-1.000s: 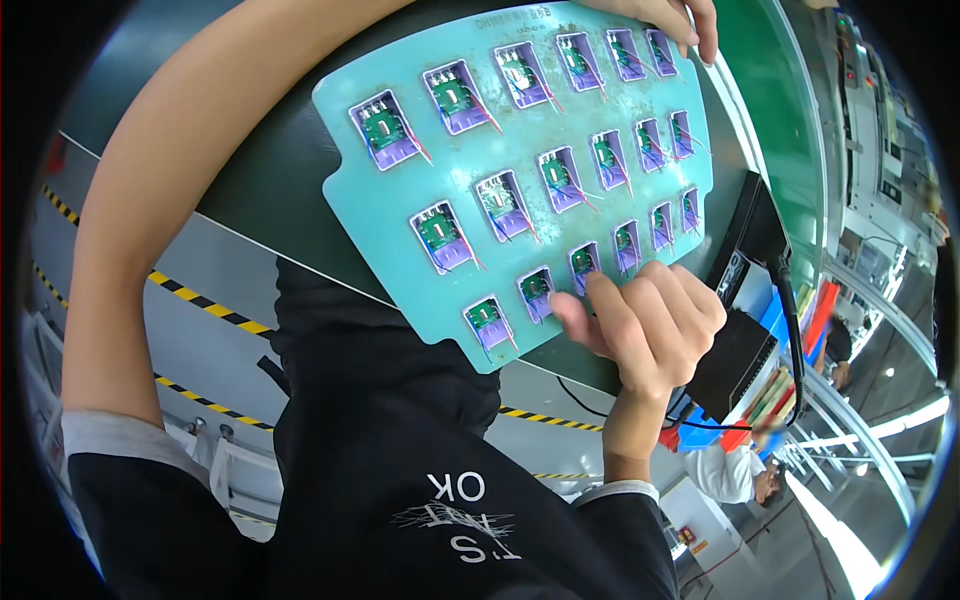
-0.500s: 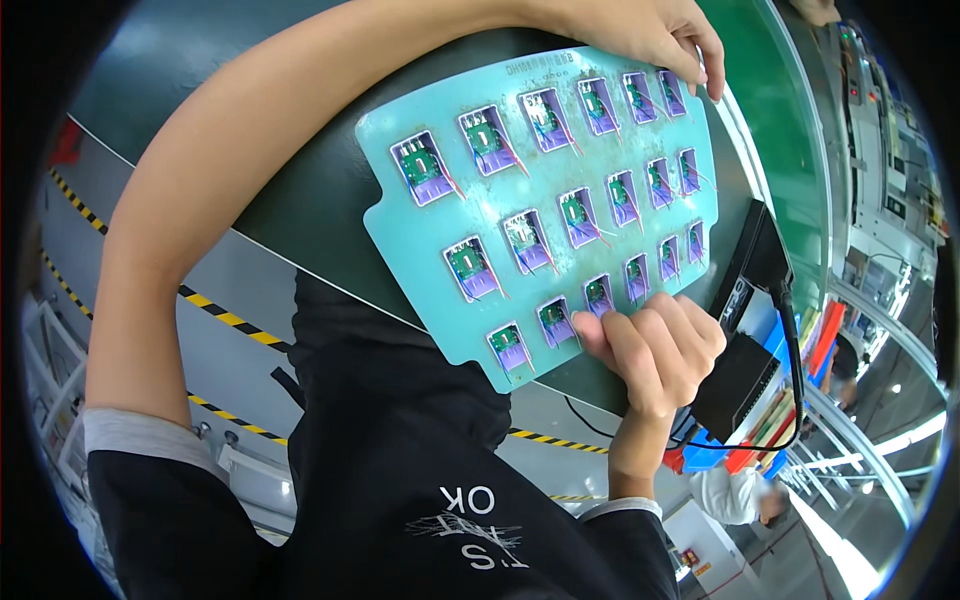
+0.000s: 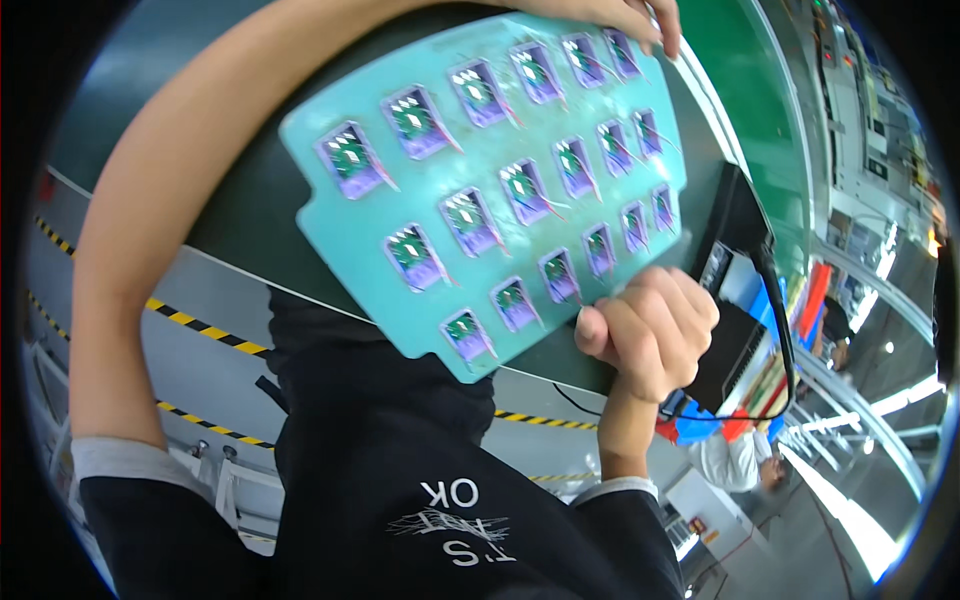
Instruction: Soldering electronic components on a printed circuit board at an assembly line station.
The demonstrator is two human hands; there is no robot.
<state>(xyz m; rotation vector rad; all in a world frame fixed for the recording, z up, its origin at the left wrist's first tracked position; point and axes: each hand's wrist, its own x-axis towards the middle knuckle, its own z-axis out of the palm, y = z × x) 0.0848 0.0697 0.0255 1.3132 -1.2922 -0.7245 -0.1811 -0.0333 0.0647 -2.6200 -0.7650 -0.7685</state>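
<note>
A turquoise tray (image 3: 360, 240) lies tilted across the dark table, with rows of rectangular pockets. Small purple cases sit in them, each with a green circuit board (image 3: 412, 250) and thin red and blue wires. Reaching round the tray's far side, my left hand (image 3: 640, 20) curls its fingers over the far right corner; the upper part of this hand is cut off by the picture's edge. My right hand (image 3: 655, 335) is closed beside the near right edge, thumb bent against the curled fingers. Whatever it might hold is hidden.
A black device (image 3: 728, 350) with a thick cable stands right of my right hand. Beyond are blue and red bins (image 3: 700, 428) and a person in white (image 3: 725, 460). A green surface (image 3: 770, 130) runs along the far right. Yellow-black floor tape (image 3: 205, 325) shows at left.
The tray has shifted left and slightly away in the picture, with my left hand at its corner. My right thumb has come off the tray's near edge and the fingers have closed.
</note>
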